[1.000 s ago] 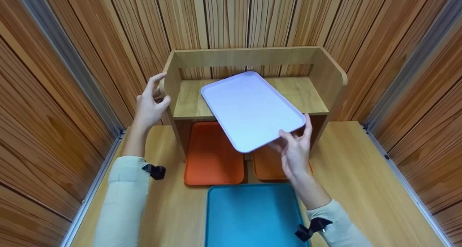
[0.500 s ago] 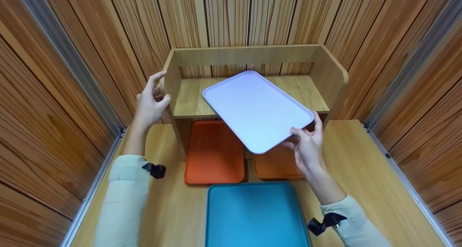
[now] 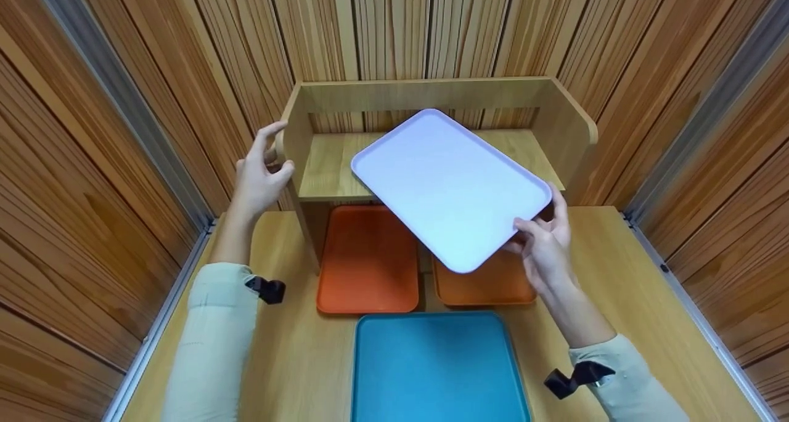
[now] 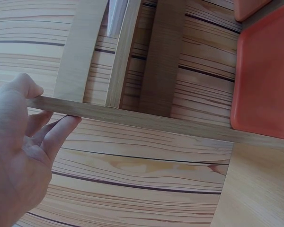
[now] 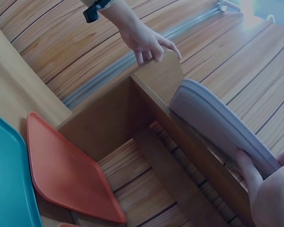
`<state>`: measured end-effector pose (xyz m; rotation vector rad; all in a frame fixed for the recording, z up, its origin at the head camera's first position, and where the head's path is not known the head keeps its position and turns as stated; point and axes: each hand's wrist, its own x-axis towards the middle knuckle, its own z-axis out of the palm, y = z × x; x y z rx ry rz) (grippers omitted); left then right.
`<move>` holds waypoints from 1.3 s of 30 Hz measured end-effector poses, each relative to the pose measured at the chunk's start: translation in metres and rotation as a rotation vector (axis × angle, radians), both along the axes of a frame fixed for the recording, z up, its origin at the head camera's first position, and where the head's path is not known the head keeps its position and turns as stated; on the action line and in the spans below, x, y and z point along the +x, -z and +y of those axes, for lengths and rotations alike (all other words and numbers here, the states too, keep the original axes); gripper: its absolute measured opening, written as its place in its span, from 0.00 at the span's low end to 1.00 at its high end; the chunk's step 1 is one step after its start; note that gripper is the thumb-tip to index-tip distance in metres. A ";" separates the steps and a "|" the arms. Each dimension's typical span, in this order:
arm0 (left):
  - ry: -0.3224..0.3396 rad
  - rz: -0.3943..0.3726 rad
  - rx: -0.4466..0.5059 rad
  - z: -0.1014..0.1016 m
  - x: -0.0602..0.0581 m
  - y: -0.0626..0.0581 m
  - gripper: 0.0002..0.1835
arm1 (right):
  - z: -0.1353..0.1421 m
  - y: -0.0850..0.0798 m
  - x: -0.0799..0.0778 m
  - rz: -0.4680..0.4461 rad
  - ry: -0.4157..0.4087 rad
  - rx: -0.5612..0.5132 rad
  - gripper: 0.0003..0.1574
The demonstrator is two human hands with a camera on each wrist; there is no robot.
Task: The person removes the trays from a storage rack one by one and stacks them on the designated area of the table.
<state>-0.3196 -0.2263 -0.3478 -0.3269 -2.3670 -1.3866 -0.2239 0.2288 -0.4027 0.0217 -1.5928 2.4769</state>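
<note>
Right hand (image 3: 545, 249) has the lavender tray (image 3: 450, 188), pinching one short end near its right corner: thumb over the rim, fingers round the edge and below. Tray sits askew to the shelf (image 3: 425, 95), far part over the upper board (image 3: 330, 169), near corner hanging out past the board's front edge. Can't tell if its left corner touches the board. Left hand (image 3: 259, 169) pinches the front edge of the left side panel (image 3: 298, 132), thumb on one face, fingers on the other (left wrist view is clear on that). Red-orange tray (image 3: 370, 262) and orange tray (image 3: 484, 286) lie side by side, partly under the board; teal tray (image 3: 437, 366) is on the counter (image 3: 635, 286) in front. Step in hand, my read: one-handed tray handling at the shelf, frame braced by my left. Next move calls for a firm right pinch, since one-end support probably lets the far end droop, plus squaring the tray so its corners clear the side panels. Main risk: snagging the board edge.
</note>
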 end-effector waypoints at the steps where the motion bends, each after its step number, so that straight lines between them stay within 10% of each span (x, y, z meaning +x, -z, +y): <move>1: -0.001 0.001 0.000 0.000 0.000 0.000 0.37 | 0.003 -0.001 0.000 0.007 -0.008 0.005 0.57; 14: 0.012 -0.003 0.018 0.001 0.001 0.000 0.37 | 0.040 0.005 -0.003 0.160 -0.147 -0.051 0.58; 39: 0.004 -0.015 0.026 0.001 0.001 -0.003 0.37 | 0.087 0.013 -0.006 0.411 -0.471 0.165 0.57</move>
